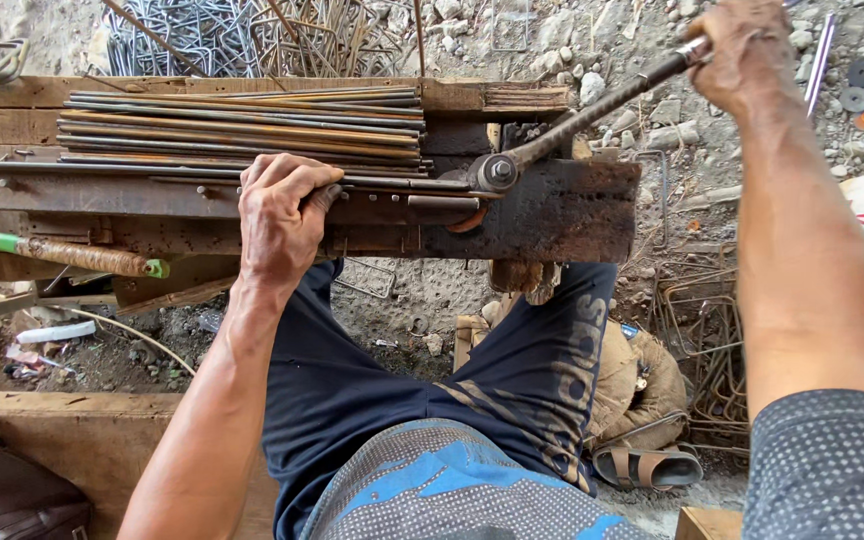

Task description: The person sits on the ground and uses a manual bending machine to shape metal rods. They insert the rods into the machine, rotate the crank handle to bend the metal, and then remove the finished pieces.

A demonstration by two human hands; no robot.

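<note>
Seen from above, a person's left hand (pixel 280 215) presses down with fingers curled over a thin steel rod (pixel 152 166) lying along the near edge of a rusty bench (pixel 562 215). The right hand (pixel 747 50), far right, is clenched around the end of a long bending lever (pixel 592 112) pivoting at the bench. More rods (pixel 242 125) lie stacked just beyond the left hand.

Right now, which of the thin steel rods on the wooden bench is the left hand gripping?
The left hand grips the frontmost thin steel rod, running into the bending lever's pivot. The other rusty rods lie untouched, stacked behind it.
</note>
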